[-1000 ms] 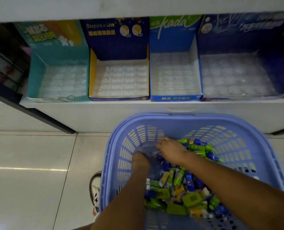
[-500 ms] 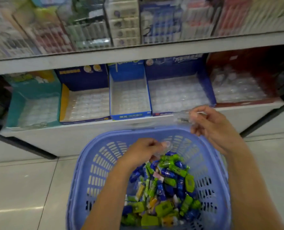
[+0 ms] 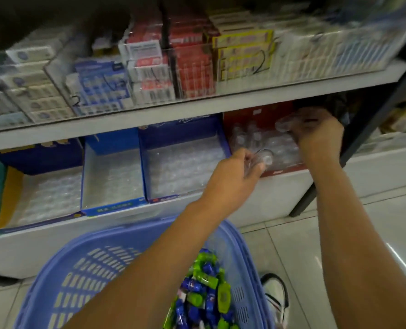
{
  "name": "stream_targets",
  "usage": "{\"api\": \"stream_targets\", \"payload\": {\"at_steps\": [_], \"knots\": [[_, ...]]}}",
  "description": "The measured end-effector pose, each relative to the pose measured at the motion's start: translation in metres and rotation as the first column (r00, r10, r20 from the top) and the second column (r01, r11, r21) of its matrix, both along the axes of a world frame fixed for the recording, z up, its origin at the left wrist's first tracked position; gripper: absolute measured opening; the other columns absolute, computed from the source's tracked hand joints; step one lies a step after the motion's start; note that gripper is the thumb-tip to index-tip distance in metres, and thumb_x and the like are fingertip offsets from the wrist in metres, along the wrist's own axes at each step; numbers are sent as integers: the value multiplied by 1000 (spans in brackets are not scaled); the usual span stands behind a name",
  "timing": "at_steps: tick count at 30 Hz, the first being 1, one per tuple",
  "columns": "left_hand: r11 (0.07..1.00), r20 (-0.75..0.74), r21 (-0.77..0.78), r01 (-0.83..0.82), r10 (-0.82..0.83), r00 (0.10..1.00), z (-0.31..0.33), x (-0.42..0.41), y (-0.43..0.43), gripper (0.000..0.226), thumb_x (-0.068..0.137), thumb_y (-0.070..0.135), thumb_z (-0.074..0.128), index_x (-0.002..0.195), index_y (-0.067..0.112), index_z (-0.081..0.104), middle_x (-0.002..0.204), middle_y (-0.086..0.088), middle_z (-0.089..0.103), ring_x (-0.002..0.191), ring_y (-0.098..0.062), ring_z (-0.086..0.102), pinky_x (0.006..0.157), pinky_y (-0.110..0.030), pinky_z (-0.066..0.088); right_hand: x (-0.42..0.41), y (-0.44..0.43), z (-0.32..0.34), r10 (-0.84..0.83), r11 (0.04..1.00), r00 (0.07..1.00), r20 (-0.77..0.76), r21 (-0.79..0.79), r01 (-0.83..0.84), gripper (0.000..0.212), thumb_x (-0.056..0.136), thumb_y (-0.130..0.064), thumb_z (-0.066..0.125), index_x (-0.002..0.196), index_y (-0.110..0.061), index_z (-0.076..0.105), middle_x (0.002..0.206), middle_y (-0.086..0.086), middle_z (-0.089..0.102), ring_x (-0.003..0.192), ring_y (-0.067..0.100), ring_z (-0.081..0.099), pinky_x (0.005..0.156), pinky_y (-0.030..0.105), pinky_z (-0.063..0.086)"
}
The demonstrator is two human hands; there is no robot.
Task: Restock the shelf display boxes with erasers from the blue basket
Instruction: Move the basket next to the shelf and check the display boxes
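Your left hand (image 3: pixel 233 173) pinched a small clear plastic piece (image 3: pixel 262 159) between thumb and fingertips. It hung just short of the front lip of the red cardboard display box (image 3: pixel 252 119), which held a clear moulded tray (image 3: pixel 278 148). The tray's pockets lay straight beyond those fingertips and a little to their right.

Your right hand (image 3: pixel 317 136) was deeper in, over the back of the same box, its fingers curled round a second clear plastic piece (image 3: pixel 288 122). Blur hid how that piece was turned, and I could not tell the long axis of either one. The right hand was the nearer to the pockets; the left had not yet crossed the lip.

Room was tight. The white shelf board (image 3: pixel 173 109) ran close above your right knuckles, and the black metal upright (image 3: pixel 369 129) stood just to their right. Left of your left fingers, the dark blue display box (image 3: pixel 180 129) stood open-topped against the red one, so a drift that way could, I judge, drop the piece in the wrong box.

The green and blue wrapped erasers (image 3: pixel 204 286) lay well below and behind both hands, in the light blue slotted plastic basket (image 3: pixel 107 237) under your left forearm. The next move likely called for a short forward reach, then a lowering into a free pocket.
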State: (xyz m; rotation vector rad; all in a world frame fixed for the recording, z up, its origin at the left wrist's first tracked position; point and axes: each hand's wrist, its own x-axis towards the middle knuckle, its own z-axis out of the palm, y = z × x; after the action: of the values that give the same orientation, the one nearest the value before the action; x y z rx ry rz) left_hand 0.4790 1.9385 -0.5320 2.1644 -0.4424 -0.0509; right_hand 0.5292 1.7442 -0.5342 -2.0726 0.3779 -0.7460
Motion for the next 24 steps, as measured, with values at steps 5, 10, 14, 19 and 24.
{"api": "stream_targets", "payload": {"at_steps": [5,10,14,19,24], "knots": [[992,24,121,-39,37,999,-13,21,-28,33,97,35,48,116,9,51,101,-15,64,90,-29,60,68,-31,45,40,-6,-4,-2,895,968,-252,-431,-110,30,84,-20,67,111,-9,63,110,12,67,95,29,62,81,31,45],[992,8,119,-45,44,999,-31,22,-31,31,94,36,53,115,13,53,98,-6,64,90,-22,60,70,-26,45,59,-11,-13,76,840,948,-310,-492,-228,29,84,-13,64,112,-6,64,114,14,66,104,33,60,91,35,46],[995,-9,84,-47,48,999,-35,24,-30,28,92,35,57,112,17,54,84,5,55,79,-13,55,62,-21,42,62,-6,-19,214,885,936,-280,-349,-307,28,82,-11,67,109,-5,68,111,15,69,103,32,63,93,34,48],[993,-32,40,-112,113,993,-34,22,-36,31,95,40,49,110,14,53,72,9,49,69,-12,50,56,-21,37,56,-1,-17,200,895,930,-310,-329,-302,42,84,-18,68,124,-8,60,122,15,63,113,31,57,96,33,44],[983,-27,-3,-184,184,983,-34,18,-44,32,98,36,43,114,9,46,63,10,46,57,-3,45,45,-11,29,8,1,5,221,972,953,-209,129,-197,26,77,-44,73,82,-22,61,92,3,70,75,17,65,69,29,51]]}}
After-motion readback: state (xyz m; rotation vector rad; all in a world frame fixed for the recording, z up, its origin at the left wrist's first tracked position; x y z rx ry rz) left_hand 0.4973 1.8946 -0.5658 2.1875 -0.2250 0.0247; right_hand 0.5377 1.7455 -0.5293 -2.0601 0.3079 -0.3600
